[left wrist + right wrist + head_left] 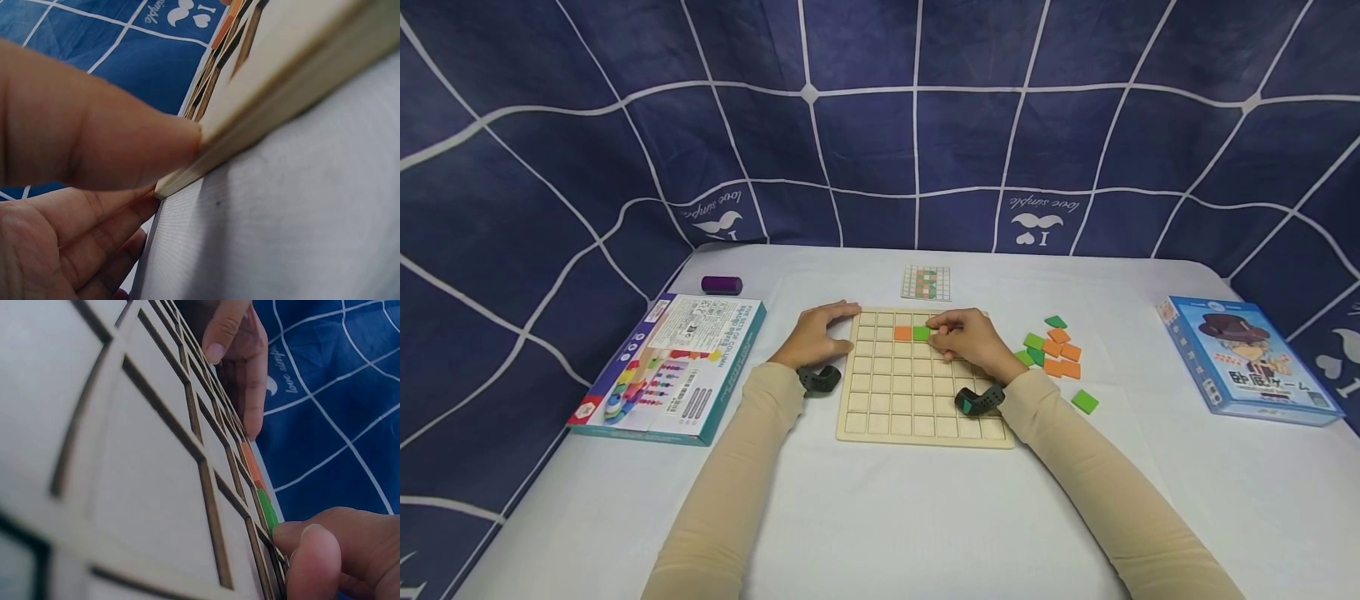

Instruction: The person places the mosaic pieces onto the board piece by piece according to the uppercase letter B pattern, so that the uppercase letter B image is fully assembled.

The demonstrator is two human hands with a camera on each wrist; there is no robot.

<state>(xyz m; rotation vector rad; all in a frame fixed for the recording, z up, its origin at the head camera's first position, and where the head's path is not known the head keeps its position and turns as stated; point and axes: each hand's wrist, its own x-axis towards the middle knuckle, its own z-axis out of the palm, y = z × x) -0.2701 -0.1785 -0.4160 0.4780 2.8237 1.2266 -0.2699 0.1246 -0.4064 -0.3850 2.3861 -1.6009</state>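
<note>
A pale wooden grid board [882,402] lies flat on the table. In one of its rows near the far edge, an orange square tile [903,333] and a green square tile [921,333] sit side by side. My right hand [970,340] has its curled thumb and index finger at the green tile's right edge, pinching it; the contact shows in the right wrist view, at the green tile [267,509]. At the board's left side, my left hand [815,335] rests with extended fingers by the far corner and thumb [144,147] against the edge.
Loose orange tiles [1052,348] and green tiles [1085,402] lie right of the board. Behind it is a small pattern card [926,282]. A boxed toy [677,367] and purple cylinder [721,286] are on the left, a blue box [1247,358] on the right.
</note>
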